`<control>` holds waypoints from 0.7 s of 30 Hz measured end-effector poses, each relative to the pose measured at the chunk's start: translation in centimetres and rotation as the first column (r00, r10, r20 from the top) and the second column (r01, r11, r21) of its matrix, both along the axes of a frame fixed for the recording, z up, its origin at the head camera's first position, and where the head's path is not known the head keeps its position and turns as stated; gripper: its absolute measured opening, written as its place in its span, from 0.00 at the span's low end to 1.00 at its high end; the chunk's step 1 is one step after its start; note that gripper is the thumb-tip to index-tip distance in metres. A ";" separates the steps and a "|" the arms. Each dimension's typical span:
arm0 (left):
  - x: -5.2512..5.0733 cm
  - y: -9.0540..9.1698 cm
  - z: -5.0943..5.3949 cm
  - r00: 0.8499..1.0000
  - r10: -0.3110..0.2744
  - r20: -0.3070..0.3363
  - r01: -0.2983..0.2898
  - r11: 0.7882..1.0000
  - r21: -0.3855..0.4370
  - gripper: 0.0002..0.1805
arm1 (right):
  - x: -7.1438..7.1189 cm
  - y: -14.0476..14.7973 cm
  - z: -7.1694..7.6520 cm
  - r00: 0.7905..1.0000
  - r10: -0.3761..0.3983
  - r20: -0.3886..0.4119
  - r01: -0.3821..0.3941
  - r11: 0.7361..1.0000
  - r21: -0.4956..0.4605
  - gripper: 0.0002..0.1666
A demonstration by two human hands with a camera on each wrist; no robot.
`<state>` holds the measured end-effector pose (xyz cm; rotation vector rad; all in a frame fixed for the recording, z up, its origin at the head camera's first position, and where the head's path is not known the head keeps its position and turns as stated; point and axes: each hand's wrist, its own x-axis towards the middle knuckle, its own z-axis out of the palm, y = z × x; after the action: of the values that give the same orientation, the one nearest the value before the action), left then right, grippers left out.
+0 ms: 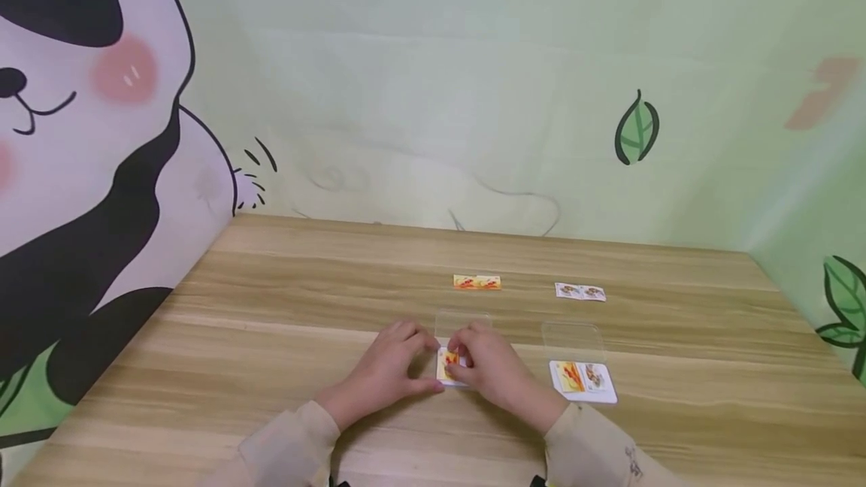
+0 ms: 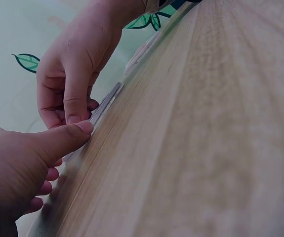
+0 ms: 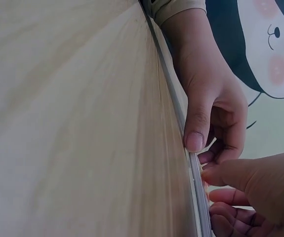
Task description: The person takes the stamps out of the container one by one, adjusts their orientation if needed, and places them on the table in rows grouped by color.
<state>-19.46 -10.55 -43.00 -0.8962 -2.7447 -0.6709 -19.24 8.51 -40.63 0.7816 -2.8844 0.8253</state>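
Near the table's middle lies a flat, white-based case with its clear lid folded back. My left hand holds its left side, thumb at the near corner and a finger at the far corner. In the left wrist view, the left thumb rests against the case's edge. My right hand is over the case, thumb and forefinger at an orange-yellow picture card inside it. The right hand covers the case's right part. In the right wrist view, the right hand's fingertips touch the card side.
A second case lies to the right, its clear lid back, holding an orange picture and a white picture side by side. Farther back are a pair of orange picture cards and a pair of white ones. A printed wall borders the wooden table.
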 end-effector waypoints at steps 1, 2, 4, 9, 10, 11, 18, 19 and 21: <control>0.0 0.0 0.0 1.000 -0.002 -0.004 0.002 1.000 0.002 0.28 | 0.0 0.0 0.0 1.000 -0.004 0.000 0.004 1.000 0.002 0.10; 0.0 0.0 0.0 1.000 -0.004 -0.007 0.004 1.000 0.003 0.27 | 0.1 0.0 0.0 1.000 -0.006 0.002 0.006 1.000 0.003 0.10; 0.0 0.0 0.0 1.000 -0.006 -0.013 0.006 1.000 0.005 0.27 | 0.1 0.0 -0.1 1.000 -0.012 0.003 0.012 1.000 0.011 0.09; 0.0 0.0 -0.1 1.000 -0.004 -0.019 0.004 1.000 0.001 0.27 | 0.2 -0.1 0.1 1.000 -0.012 -0.005 0.012 1.000 0.013 0.09; 0.0 0.0 -0.1 1.000 -0.003 -0.021 0.002 1.000 -0.003 0.26 | 0.2 -0.1 0.2 1.000 -0.012 -0.006 0.012 1.000 0.013 0.09; 0.0 0.0 -0.1 1.000 -0.002 -0.023 0.002 1.000 -0.004 0.26 | 0.2 -0.2 0.2 1.000 -0.011 -0.007 0.011 1.000 0.014 0.09; 0.0 0.0 0.0 1.000 0.002 -0.010 -0.002 1.000 -0.007 0.27 | 0.3 -0.3 0.3 1.000 -0.014 0.004 0.014 1.000 0.023 0.10; 0.0 0.0 0.0 1.000 0.003 -0.010 -0.003 1.000 -0.010 0.27 | 0.3 -0.3 0.3 1.000 -0.016 0.005 0.016 1.000 0.024 0.10; 0.0 0.0 0.0 1.000 0.006 -0.006 -0.006 1.000 -0.013 0.27 | 0.3 -0.3 0.4 1.000 -0.022 0.012 0.022 0.999 0.025 0.10</control>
<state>-19.43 -10.56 -42.97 -0.8908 -2.7482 -0.6494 -18.91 8.16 -40.28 0.7488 -2.9139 0.7959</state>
